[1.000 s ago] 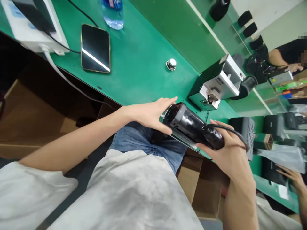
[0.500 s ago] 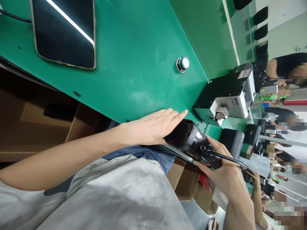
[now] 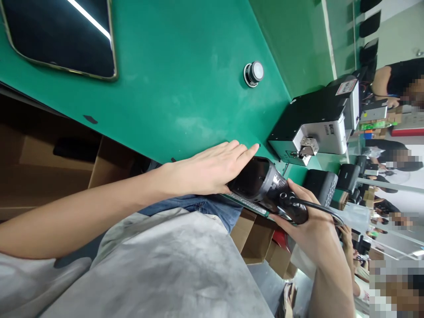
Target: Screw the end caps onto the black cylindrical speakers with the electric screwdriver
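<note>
A black cylindrical speaker (image 3: 265, 190) with a cord loop lies across the near edge of the green table (image 3: 185, 88). My left hand (image 3: 212, 170) rests on its left end, fingers stretched out flat and together over it. My right hand (image 3: 311, 225) cups the right end from below, fingers wrapped around the part with the buttons and the cord.
A phone (image 3: 59, 35) lies face up at the far left. A small round metal part (image 3: 253, 73) sits mid-table. A black and white machine (image 3: 314, 121) stands right of the speaker. Cardboard boxes (image 3: 258, 243) sit under the table. Other people work further along at the right.
The view has swung closer to the table. The speaker has been turned so its button end faces up, and my left hand has flattened over its left end.
</note>
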A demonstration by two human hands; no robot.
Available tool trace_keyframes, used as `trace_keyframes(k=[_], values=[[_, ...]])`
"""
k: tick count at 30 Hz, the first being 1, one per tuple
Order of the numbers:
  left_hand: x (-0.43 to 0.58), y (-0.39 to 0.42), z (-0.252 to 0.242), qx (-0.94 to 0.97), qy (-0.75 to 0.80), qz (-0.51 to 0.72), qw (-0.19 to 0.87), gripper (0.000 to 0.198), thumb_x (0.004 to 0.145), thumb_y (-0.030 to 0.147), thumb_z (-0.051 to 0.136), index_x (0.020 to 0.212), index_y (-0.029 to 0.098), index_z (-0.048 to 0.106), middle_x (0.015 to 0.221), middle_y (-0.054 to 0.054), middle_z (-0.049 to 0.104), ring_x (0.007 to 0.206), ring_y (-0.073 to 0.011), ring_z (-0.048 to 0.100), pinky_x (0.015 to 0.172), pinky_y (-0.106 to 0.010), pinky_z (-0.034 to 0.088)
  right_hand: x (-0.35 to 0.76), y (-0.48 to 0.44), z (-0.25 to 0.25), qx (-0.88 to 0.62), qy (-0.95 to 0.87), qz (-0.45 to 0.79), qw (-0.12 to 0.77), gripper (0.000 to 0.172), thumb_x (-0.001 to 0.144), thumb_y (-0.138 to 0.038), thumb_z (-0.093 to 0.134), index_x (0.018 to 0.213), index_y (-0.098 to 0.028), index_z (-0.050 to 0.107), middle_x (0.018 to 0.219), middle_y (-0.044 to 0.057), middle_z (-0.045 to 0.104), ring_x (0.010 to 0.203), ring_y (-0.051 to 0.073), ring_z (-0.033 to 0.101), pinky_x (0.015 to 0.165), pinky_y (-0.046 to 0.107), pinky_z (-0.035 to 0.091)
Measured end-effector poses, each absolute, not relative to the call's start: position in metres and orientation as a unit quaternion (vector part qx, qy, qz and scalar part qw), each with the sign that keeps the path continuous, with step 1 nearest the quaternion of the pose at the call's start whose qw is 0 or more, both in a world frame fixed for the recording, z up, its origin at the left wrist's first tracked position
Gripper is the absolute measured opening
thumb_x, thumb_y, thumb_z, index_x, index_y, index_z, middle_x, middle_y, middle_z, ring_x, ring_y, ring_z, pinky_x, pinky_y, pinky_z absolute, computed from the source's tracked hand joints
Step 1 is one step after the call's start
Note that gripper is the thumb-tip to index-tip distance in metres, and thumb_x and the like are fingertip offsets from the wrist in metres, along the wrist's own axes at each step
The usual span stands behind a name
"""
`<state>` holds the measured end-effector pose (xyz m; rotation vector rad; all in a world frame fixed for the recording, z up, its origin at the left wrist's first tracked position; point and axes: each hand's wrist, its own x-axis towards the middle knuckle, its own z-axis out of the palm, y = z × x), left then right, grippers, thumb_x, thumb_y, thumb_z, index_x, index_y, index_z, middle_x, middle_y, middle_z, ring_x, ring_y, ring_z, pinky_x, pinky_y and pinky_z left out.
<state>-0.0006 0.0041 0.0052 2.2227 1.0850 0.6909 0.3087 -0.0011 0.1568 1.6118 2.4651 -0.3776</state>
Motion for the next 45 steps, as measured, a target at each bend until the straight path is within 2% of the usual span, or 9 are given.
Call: trace_keyframes(k=[5, 9, 14, 22, 29, 37, 45], values=[[0.0029, 0.004, 0.0031, 0.82, 0.41, 0.275, 0.291, 0.116, 0.092, 0.03, 0.086, 0.178, 0.011, 0.01, 0.158, -0.026, 0.059, 0.142, -0.0454, 0.059, 0.118, -0.051, 0.046, 0.3076, -0.0006, 0.1552, 0.527, 0.837, -0.125, 0.081, 0.082, 0.098, -0.05, 0.085, 0.171, -0.036, 0.05, 0.163, 0.008, 0.063, 0.144, 0.035, 0.069, 0.121, 0.051, 0.061], [0.0043, 0.0021, 0.0021, 0.825, 0.418, 0.258, 0.282, 0.118, 0.089, 0.028, 0.09, 0.177, 0.008, 0.014, 0.157, -0.026, 0.059, 0.143, -0.0454, 0.058, 0.119, -0.051, 0.045, 0.3078, 0.0004, 0.1562, 0.526, 0.838, -0.127, 0.068, 0.083, 0.097, -0.05, 0.087, 0.17, -0.035, 0.052, 0.161, 0.008, 0.064, 0.147, 0.035, 0.067, 0.125, 0.049, 0.058], [0.0042, -0.0008, -0.0013, 0.823, 0.418, 0.273, 0.271, 0.106, 0.094, 0.026, 0.083, 0.175, 0.006, 0.018, 0.159, -0.026, 0.058, 0.144, -0.0428, 0.057, 0.12, -0.049, 0.044, 0.3097, 0.0013, 0.1574, 0.539, 0.828, -0.134, 0.078, 0.083, 0.096, -0.049, 0.088, 0.169, -0.035, 0.053, 0.16, 0.007, 0.064, 0.147, 0.034, 0.067, 0.125, 0.049, 0.058], [0.0047, -0.0005, -0.0011, 0.819, 0.416, 0.283, 0.277, 0.093, 0.094, 0.017, 0.076, 0.172, 0.005, 0.028, 0.158, -0.025, 0.06, 0.143, -0.0409, 0.057, 0.119, -0.048, 0.044, 0.3026, -0.001, 0.16, 0.529, 0.836, -0.115, 0.086, 0.08, 0.097, -0.047, 0.087, 0.169, -0.034, 0.054, 0.159, 0.007, 0.066, 0.143, 0.033, 0.07, 0.123, 0.048, 0.061], [0.004, -0.0003, -0.0002, 0.824, 0.411, 0.283, 0.269, 0.088, 0.097, 0.022, 0.075, 0.171, 0.006, 0.032, 0.159, -0.024, 0.06, 0.143, -0.0398, 0.057, 0.118, -0.048, 0.046, 0.3034, -0.0013, 0.1616, 0.539, 0.832, -0.095, 0.096, 0.079, 0.096, -0.047, 0.086, 0.167, -0.036, 0.055, 0.159, 0.006, 0.067, 0.139, 0.033, 0.073, 0.121, 0.047, 0.064], [0.0042, -0.0013, -0.0014, 0.821, 0.412, 0.287, 0.27, 0.089, 0.099, 0.019, 0.071, 0.174, 0.004, 0.026, 0.156, -0.025, 0.061, 0.145, -0.0406, 0.055, 0.119, -0.049, 0.044, 0.3067, 0.0005, 0.1597, 0.512, 0.848, -0.102, 0.093, 0.082, 0.097, -0.051, 0.083, 0.171, -0.036, 0.05, 0.158, 0.008, 0.067, 0.14, 0.035, 0.072, 0.117, 0.053, 0.067], [0.0034, -0.0027, -0.0021, 0.822, 0.409, 0.286, 0.275, 0.09, 0.101, 0.019, 0.068, 0.177, 0.008, 0.021, 0.157, -0.024, 0.061, 0.147, -0.0414, 0.054, 0.119, -0.051, 0.045, 0.306, -0.0001, 0.1585, 0.512, 0.85, -0.096, 0.084, 0.081, 0.098, -0.05, 0.082, 0.172, -0.04, 0.049, 0.159, 0.007, 0.066, 0.137, 0.036, 0.074, 0.116, 0.057, 0.068]])
